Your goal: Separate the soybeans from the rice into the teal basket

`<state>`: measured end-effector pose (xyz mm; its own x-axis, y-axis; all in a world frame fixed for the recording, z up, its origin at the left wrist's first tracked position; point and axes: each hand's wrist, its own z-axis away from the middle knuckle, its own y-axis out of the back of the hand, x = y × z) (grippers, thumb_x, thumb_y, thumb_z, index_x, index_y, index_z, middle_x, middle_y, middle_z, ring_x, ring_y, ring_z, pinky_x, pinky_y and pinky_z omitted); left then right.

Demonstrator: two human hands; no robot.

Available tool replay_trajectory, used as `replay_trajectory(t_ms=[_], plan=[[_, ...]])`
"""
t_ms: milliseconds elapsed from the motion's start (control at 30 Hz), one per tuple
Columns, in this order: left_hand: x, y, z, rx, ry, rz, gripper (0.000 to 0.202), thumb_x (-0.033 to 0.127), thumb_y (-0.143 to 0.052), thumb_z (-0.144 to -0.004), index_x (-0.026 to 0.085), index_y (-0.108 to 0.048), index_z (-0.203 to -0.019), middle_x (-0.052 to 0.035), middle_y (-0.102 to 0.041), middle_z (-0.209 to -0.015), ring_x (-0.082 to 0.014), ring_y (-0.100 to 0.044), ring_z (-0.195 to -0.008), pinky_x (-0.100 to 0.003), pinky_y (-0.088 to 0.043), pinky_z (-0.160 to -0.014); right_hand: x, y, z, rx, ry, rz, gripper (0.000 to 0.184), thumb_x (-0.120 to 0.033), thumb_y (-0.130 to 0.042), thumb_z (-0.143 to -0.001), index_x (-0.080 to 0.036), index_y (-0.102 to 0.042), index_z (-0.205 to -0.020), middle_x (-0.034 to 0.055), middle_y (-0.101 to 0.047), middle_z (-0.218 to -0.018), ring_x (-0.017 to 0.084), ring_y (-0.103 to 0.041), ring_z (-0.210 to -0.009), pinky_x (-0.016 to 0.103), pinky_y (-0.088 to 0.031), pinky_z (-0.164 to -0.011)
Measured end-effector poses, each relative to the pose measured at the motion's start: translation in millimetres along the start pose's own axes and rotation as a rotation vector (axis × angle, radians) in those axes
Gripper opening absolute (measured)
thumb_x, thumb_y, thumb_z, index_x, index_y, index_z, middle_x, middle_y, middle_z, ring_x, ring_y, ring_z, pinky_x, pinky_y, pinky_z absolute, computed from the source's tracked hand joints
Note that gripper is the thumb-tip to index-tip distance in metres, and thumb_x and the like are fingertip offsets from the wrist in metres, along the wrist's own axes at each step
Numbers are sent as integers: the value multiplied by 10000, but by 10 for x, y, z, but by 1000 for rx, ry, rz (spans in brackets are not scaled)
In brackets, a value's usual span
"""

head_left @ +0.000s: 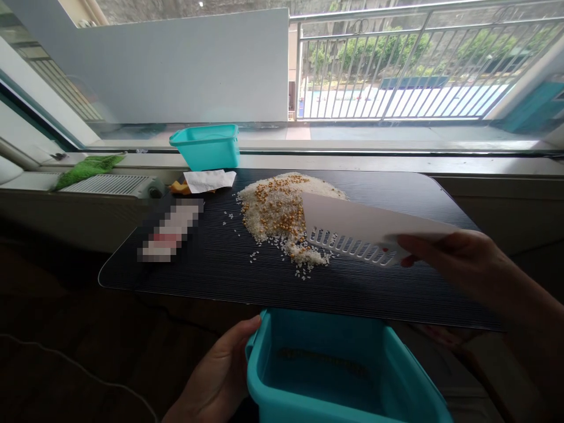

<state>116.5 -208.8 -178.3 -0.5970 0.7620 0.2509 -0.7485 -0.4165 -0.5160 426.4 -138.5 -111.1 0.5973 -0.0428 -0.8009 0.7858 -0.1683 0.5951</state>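
From the head camera, the right hand (458, 264) is closed on the right end of a white plastic scoop (361, 226). Its fingers are wrapped over the edge, just beside a row of slots. The scoop stands tilted on its long lower edge on the black tabletop (211, 270). Its far end presses into a pile of rice and beans (277, 208), white grains mixed with small yellow ones. The pile lies in the middle of the table toward the window, and loose grains are scattered at its left and near edges. The left hand (220, 376) grips the left rim of a teal tub (335, 382), thumb over the lip and fingers hidden beneath. The tub is held below the table's near edge, and a thin line of yellow grains lies on its bottom. The scoop looks light and thin, stiff enough to push grain but likely to flex, so a hold at its plain end, clear of the slots, suits it. The grains are loose, dry and quick to roll, so they would probably scatter if pushed fast. The tub seems light and rigid, with a smooth rim that could slip in one hand. Farther back a second teal tub (207, 147) stands on the windowsill, with a white paper (209, 179) before it and a green cloth (88, 169) to the left. A blurred packet (170, 230) lies on the table left of the pile.
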Motion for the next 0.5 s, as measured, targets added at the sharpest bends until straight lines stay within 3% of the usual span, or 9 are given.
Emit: replay_trajectory(t_ms=[167,333,500], plan=[[-7,-1,3,-17,3,29,101,176,-635,-775,96,-687,-809,-87,-727,-736,-245,-689,-814,-355,-515,-804,-32,-73,-54,-41,-59,-76,461,-711,-680,-463,-252,-698,-493,48,-679,-529,215,-616,-554,361,-490,-534],[-8,40,-11,-8,-5,34,97,189,-668,-750,117,-684,-813,-79,-735,-784,-251,-680,-873,-350,-509,-820,-58,-90,-36,-148,-33,-86,468,-704,-667,-513,-242,-667,-439,74,-724,-637,244,-658,-633,374,-522,-587],[-3,42,-6,-39,16,35,86,192,-664,-754,114,-681,-784,-68,-729,-756,-243,-682,-859,-339,-509,-809,-30,-80,-41,-131,-20,-87,434,-687,-671,-536,-257,-690,-486,51,-726,-641,244,-662,-652,371,-529,-607]])
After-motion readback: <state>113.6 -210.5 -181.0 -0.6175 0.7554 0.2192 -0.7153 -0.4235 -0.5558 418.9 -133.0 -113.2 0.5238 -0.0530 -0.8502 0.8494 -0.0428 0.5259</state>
